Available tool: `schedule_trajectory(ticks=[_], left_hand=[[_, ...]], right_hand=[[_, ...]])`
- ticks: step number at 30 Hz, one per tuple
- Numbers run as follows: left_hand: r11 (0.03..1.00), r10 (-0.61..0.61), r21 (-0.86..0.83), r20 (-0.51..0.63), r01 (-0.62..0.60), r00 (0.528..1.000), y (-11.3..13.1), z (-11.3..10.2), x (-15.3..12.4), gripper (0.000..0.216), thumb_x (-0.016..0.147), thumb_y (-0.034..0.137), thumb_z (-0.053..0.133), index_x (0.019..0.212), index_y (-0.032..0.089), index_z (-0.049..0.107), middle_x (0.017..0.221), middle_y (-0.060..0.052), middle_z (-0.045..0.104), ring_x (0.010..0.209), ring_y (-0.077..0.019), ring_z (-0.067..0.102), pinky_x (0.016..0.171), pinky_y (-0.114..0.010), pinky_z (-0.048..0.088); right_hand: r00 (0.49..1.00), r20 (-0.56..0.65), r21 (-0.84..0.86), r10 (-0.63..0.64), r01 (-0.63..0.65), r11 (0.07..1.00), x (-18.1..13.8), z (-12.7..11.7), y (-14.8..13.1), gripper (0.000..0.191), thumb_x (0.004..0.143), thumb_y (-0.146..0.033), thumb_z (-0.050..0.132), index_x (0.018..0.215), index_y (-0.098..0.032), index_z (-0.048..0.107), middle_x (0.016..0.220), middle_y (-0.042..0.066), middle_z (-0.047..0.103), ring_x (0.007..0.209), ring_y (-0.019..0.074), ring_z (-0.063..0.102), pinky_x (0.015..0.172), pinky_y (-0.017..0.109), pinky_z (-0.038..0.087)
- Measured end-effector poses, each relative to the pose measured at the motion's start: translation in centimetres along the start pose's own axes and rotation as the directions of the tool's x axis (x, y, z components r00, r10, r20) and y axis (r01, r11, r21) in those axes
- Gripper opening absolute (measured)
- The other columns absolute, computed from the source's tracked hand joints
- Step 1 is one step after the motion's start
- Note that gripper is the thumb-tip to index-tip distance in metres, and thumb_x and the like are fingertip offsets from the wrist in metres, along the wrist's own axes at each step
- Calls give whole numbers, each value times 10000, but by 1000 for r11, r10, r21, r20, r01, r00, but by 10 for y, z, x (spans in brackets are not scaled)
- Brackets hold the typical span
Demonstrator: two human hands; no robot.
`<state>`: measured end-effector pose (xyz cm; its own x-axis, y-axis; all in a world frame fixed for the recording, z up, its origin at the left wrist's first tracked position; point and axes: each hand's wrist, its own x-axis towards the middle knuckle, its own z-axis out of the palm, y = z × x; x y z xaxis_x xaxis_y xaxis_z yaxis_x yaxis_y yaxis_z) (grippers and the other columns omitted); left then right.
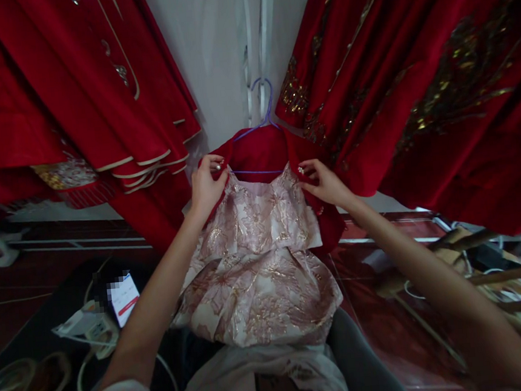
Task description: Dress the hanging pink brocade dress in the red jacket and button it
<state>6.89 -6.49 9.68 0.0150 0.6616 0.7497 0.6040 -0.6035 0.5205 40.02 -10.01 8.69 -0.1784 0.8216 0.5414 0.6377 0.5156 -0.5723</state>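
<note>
A pink brocade dress (262, 219) with metallic gold flowers hangs in front of me, its skirt spread over my lap. Behind and around its top is a red garment (259, 150), on a thin purple hanger (268, 100). At the left shoulder, my left hand (209, 185) is closed, thumb and fingers pinching the red garment's edge beside the dress strap. My right hand (326, 183) grips the same garment's edge at the opposite shoulder, with thumb and forefinger close to the dress. The fabric between the fingers is partly hidden.
Red garments with gold decoration (460, 74) hang at the right, and more red garments (71, 72) at the left. A lit phone (124, 297), a white cable and a roll of tape (12, 381) lie on a dark surface at lower left. Wooden bars (513, 274) stand at right.
</note>
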Motion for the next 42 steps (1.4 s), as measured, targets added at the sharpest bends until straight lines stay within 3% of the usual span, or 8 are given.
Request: schedule_trajectory(ticks=[2, 5, 12, 15, 18, 26, 37, 42], left_hand=[[998, 25, -52, 43, -23, 999, 1, 5, -4, 254, 793, 167, 664, 1040, 193, 613, 943, -29, 706, 831, -142, 670, 810, -273, 542], [994, 10, -105, 43, -5, 999, 7, 20, -10, 207, 818, 188, 653, 1025, 190, 640, 967, -41, 717, 855, -148, 678, 828, -286, 543], [985, -35, -171, -16, 31, 999, 41, 74, -26, 187, 875, 189, 579, 1038, 189, 671, 1018, -70, 705, 940, -190, 664, 887, -330, 522], [988, -17, -155, 20, 20, 1000, 43, 76, -33, 230, 868, 196, 595, 1084, 197, 675, 975, -64, 670, 888, -177, 651, 843, -313, 531], [984, -19, -175, 29, 23, 999, 39, 75, -37, 273, 843, 172, 622, 1112, 206, 657, 931, -42, 633, 833, -143, 635, 790, -276, 542], [941, -101, -318, 58, 114, 993, 38, 77, -32, 154, 797, 158, 668, 904, 203, 566, 894, -16, 675, 834, -135, 664, 770, -277, 556], [960, -16, -272, 184, 66, 983, 33, 71, -22, 138, 766, 115, 648, 863, 198, 594, 864, -7, 685, 777, -127, 654, 744, -262, 546], [961, -1, -270, 234, 66, 972, 36, 66, -17, 110, 755, 157, 639, 852, 185, 597, 838, -16, 692, 741, -129, 659, 686, -249, 545]], right_hand=[[992, -121, 20, 21, -18, 1000, 15, 17, 1, 261, 763, -301, 633, 975, -211, 511, 927, 45, 587, 821, 178, 577, 755, 338, 510], [974, -218, 125, 69, -42, 991, 34, 42, -8, 226, 768, -323, 626, 898, -222, 471, 833, 10, 576, 747, 156, 564, 715, 312, 489], [992, -127, 408, 26, 28, 912, 43, 100, -42, 225, 735, -267, 581, 911, -236, 444, 887, 7, 567, 816, 152, 587, 811, 325, 495], [993, -71, 533, 96, -44, 845, 33, 101, -40, 309, 698, -279, 625, 956, -239, 459, 919, 13, 573, 817, 152, 596, 824, 334, 512], [979, -127, 554, 162, -66, 830, 24, 95, -38, 352, 713, -312, 652, 1012, -239, 480, 959, 28, 589, 842, 158, 610, 853, 349, 519], [986, -127, 460, 104, -35, 887, 17, 90, -47, 365, 872, -502, 524, 1103, -223, 577, 1127, 82, 661, 1039, 188, 637, 963, 354, 501], [966, -245, 417, 85, 25, 909, 22, 89, -53, 276, 854, -408, 600, 1037, -211, 659, 1037, 63, 710, 908, 190, 690, 803, 345, 579], [965, -246, 370, 95, 3, 929, 21, 87, -59, 269, 856, -392, 599, 1029, -212, 697, 1055, 53, 723, 954, 201, 691, 855, 365, 582]])
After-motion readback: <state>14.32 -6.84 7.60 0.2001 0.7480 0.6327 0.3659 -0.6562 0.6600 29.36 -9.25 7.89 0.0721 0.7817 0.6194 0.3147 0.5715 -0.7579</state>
